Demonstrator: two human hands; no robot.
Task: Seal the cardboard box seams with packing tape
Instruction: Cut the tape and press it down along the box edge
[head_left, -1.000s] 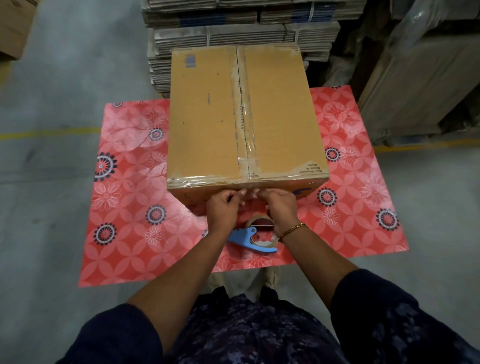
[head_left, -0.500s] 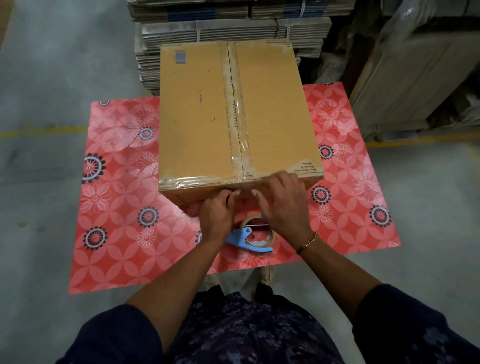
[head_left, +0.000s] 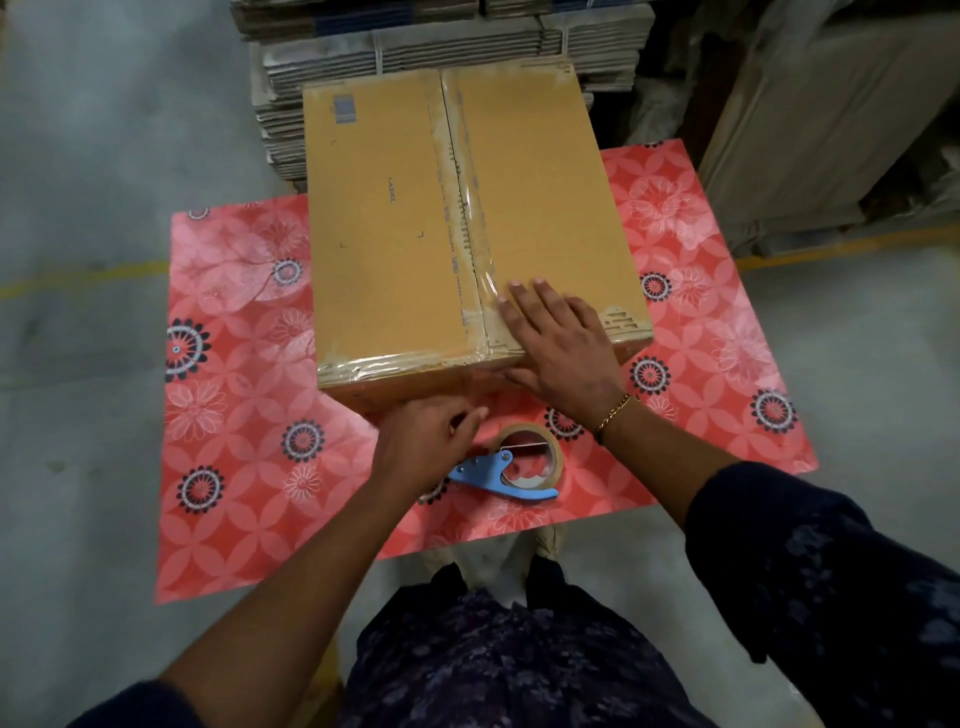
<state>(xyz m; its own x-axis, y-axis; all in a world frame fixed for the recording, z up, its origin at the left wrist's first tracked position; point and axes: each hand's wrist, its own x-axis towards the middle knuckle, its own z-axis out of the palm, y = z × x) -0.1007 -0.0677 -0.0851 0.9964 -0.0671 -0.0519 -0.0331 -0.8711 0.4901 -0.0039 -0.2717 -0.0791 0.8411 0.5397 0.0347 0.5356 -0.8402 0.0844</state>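
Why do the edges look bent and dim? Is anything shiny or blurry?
Head view: wide-angle lens bows the red floral mat; corners darken; glare streaks the clear tape along the brown cardboard box seam; left hand slightly blurred; right hand sharper.

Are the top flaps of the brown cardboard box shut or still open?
Shut. Both flaps of the brown cardboard box lie flat, meeting at the centre seam under clear packing tape; the right hand rests flat on top.
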